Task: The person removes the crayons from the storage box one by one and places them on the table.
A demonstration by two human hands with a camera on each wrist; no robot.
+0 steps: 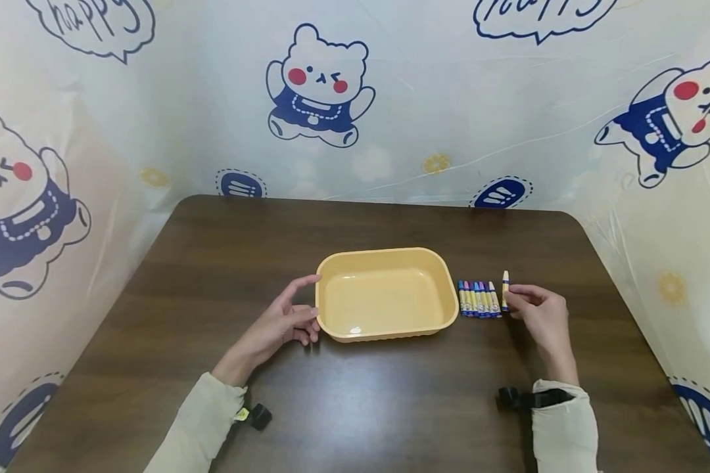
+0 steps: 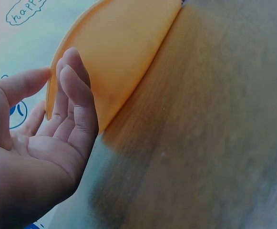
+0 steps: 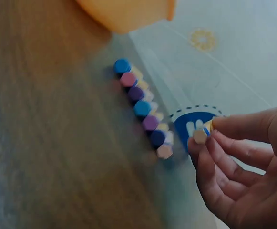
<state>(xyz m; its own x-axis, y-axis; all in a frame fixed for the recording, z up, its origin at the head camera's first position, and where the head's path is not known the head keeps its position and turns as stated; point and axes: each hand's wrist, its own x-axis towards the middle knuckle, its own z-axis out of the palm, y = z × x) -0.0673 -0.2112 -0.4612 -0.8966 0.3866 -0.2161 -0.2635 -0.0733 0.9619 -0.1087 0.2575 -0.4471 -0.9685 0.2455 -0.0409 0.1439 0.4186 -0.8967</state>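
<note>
A yellow plastic basin (image 1: 387, 295) stands on the table, its inside bare. At its left end my left hand (image 1: 284, 320) touches the rim with extended fingertips, the other fingers loosely bent outside the wall; the left wrist view shows that hand (image 2: 47, 124) beside the basin wall (image 2: 119, 52). To the right of the basin, several crayons (image 1: 479, 299) lie side by side in a row, their coloured hexagonal ends (image 3: 142, 109) showing in the right wrist view. Just right of this row my right hand (image 1: 538, 318) pinches a pale-tipped crayon (image 1: 505, 289) between thumb and fingers.
The dark wooden table (image 1: 355, 407) reaches forward to a light printed curtain (image 1: 402, 118) with cartoon bears, which also hangs along both sides. A black wrist camera (image 1: 260, 416) sits at the left cuff, another camera (image 1: 509, 398) at the right.
</note>
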